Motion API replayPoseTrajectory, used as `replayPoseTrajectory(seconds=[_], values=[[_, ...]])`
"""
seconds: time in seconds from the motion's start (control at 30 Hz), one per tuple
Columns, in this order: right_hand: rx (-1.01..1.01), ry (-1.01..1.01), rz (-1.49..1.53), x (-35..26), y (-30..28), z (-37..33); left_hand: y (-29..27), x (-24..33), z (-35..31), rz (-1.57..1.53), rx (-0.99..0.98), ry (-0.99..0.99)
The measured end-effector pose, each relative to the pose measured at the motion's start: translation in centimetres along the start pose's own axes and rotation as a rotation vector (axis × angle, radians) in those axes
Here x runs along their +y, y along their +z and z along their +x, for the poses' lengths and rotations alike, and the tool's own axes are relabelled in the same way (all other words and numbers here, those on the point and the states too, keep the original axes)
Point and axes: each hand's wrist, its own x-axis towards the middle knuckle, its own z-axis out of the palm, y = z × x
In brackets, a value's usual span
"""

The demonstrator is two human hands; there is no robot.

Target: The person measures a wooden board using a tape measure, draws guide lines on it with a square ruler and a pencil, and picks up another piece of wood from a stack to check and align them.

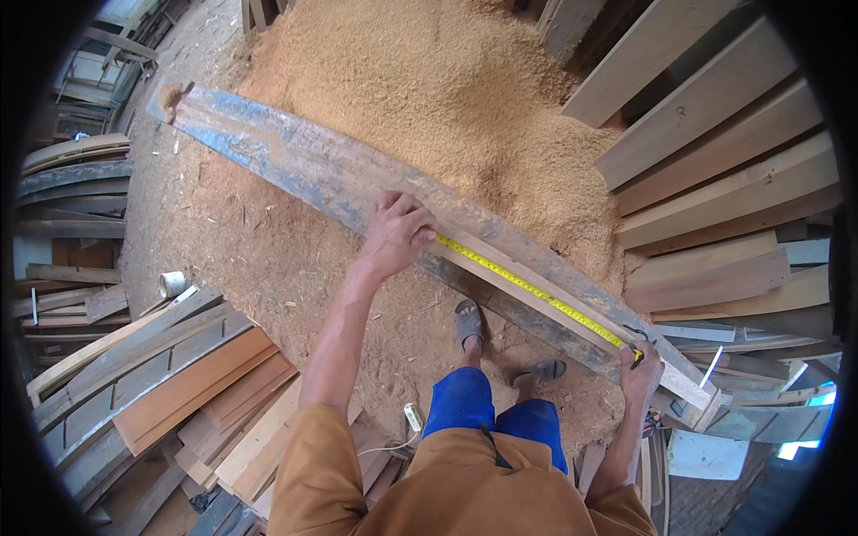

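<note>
A yellow tape measure blade (532,291) is pulled out straight along a narrow pale wooden strip (500,276). The strip lies lengthwise on a long, weathered plank (295,152) with blue paint patches. At the tape's upper-left end, my left hand (398,234) has its fingers curled down over the tip and the strip's end. My right hand (641,368) grips the black and yellow tape measure case (636,356) near the plank's lower-right end. Part of the case is hidden by the fingers. The strip carries on past that hand to the right.
Beyond the plank rises a large sawdust heap (465,98). Boards (715,170) lean in rows at the right; more boards (192,384) are stacked at lower left. A white power socket with a cord (412,416) lies by my legs, and a white cup (172,284) stands at left.
</note>
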Motion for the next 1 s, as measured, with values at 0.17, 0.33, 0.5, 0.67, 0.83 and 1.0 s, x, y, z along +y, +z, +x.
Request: replayPoseTrajectory(seconds=[0.17,0.33,0.5,0.67,0.83,1.0], values=[[-0.008,0.010,0.008,-0.2,-0.3,0.0,0.3,-0.1,0.1,-0.024,-0.022,-0.036],[-0.011,-0.007,0.035,0.5,-0.1,0.2,0.5,-0.2,0.0,-0.041,-0.024,-0.046],[0.014,-0.046,-0.003,0.6,0.0,0.3,0.6,0.0,0.0,-0.039,-0.011,-0.055],[-0.026,0.011,0.037,-0.2,-0.4,0.3,0.9,-0.5,0.0,-0.058,0.009,-0.024],[-0.035,0.015,0.021,-0.1,-0.4,0.4,0.9,-0.3,0.1,-0.059,0.010,-0.032],[-0.028,0.008,-0.004,0.1,-0.3,0.3,1.1,-0.3,0.2,-0.054,0.031,-0.016]])
